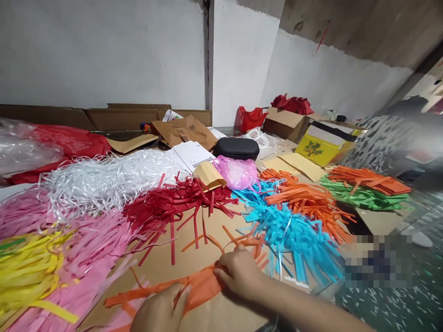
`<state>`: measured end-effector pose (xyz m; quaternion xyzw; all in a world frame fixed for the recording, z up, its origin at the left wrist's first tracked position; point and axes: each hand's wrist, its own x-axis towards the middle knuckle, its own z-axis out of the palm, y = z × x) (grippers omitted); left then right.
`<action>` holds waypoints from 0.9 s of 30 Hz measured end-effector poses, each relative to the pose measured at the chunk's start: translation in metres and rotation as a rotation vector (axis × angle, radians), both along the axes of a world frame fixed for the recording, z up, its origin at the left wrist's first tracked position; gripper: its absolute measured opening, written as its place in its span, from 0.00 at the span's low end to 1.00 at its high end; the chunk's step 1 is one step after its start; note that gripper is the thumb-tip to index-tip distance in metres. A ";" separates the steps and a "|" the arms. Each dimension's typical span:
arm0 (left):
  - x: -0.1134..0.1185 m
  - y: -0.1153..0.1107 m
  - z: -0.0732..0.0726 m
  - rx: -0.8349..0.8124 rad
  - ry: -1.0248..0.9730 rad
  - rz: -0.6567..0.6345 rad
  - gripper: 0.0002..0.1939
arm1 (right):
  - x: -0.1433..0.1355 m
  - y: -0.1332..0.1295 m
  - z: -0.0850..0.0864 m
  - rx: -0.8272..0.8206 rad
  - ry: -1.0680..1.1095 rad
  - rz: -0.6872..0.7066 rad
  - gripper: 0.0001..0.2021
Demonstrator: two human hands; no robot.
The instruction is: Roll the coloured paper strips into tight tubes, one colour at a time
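Okay, nearest first: my left hand is closed, thumb and fingers pinching the orange paper band near its middle. My right hand is also closed, gripping it farther along. Band sits over the near part of the brown cardboard sheet, my landmark. Long axis runs slantwise, near-left to far-right; loose strips stick out at both ends. Left of the sheet: yellow strips, pink strips. Right of it: blue strips, orange strips just past those. At its far edge: red strips. Beyond: white strands, pink plastic bag, black case. Far right: yellow box.
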<state>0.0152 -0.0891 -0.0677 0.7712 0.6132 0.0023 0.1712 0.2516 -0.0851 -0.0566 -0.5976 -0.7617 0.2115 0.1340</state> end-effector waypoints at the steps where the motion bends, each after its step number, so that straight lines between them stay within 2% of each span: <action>1: 0.006 0.001 0.007 -0.023 0.066 0.001 0.23 | -0.001 0.000 -0.003 0.000 -0.005 -0.010 0.06; 4: 0.017 0.004 0.016 -0.053 0.195 -0.014 0.24 | -0.001 -0.001 -0.010 -0.001 -0.011 -0.035 0.05; 15: 0.022 0.006 0.024 -0.092 0.294 -0.048 0.22 | -0.001 0.003 -0.019 0.000 0.002 -0.055 0.05; 17: 0.021 0.004 0.020 -0.017 0.298 -0.076 0.21 | -0.001 0.003 -0.016 0.018 -0.010 -0.066 0.05; 20: 0.017 0.007 0.012 0.288 0.222 -0.230 0.16 | 0.006 -0.001 -0.003 0.098 -0.044 -0.089 0.07; 22: 0.016 0.010 0.009 0.424 0.152 -0.380 0.16 | 0.017 -0.006 0.007 0.204 -0.059 0.082 0.13; 24: 0.017 0.012 0.009 0.423 0.113 -0.491 0.12 | 0.029 -0.009 0.013 0.339 -0.099 0.358 0.13; 26: 0.022 0.009 0.011 0.414 0.114 -0.512 0.07 | 0.038 -0.008 0.012 0.459 -0.159 0.543 0.12; 27: 0.025 0.005 0.012 0.419 0.130 -0.502 0.07 | 0.041 -0.005 0.011 0.483 -0.173 0.557 0.13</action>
